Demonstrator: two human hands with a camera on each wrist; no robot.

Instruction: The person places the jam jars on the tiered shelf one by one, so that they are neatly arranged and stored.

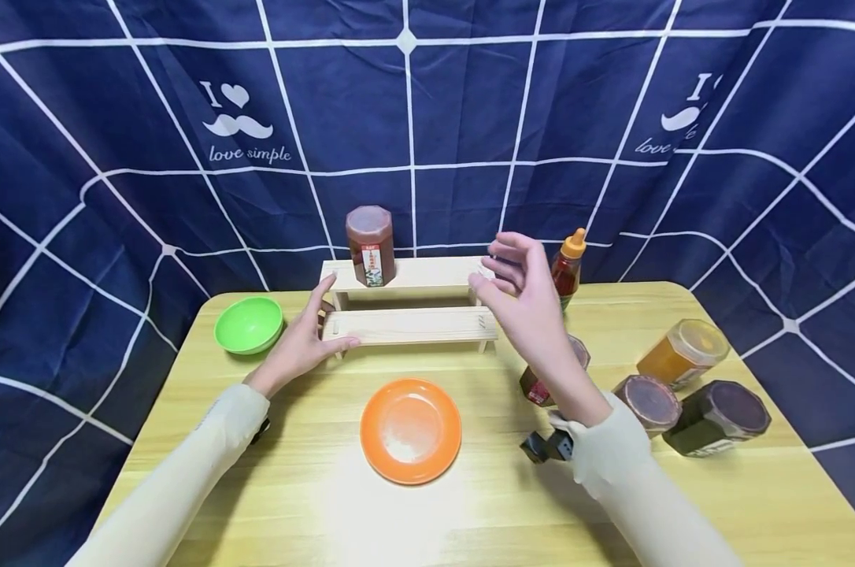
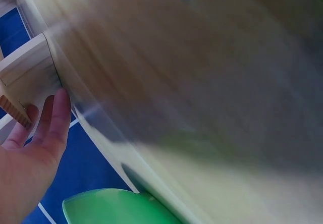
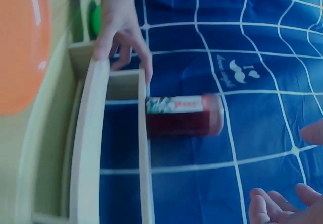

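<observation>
A small two-step wooden shelf [image 1: 409, 303] stands in the upper middle of the head view, at the far edge of a pale wooden table [image 1: 314, 488]. The person's left hand [image 1: 301, 340] rests against the shelf's left end, fingers straight and slightly spread, with the thumb lying along the front of the lower step. The right hand [image 1: 523, 295] is raised at the shelf's right end, fingers loosely curled and apart, holding nothing.

On the upper step, left of centre, stands a dark red jar [image 1: 371, 244] with a narrow label; its print is too small to read. Just right of the shelf stands a squeeze bottle [image 1: 568, 268] with an orange cap.

Toward the near edge, in the middle of the frame, lies an orange plate [image 1: 410, 429]. A green bowl [image 1: 249, 324] sits at the left. At the right, a group of four jars [image 1: 690, 386] lies on the table, one partly hidden behind the right forearm.

Behind everything hangs a dark blue cloth [image 1: 116, 197] with white grid lines, printed with a moustache, "I", a heart and the words "love simple".
</observation>
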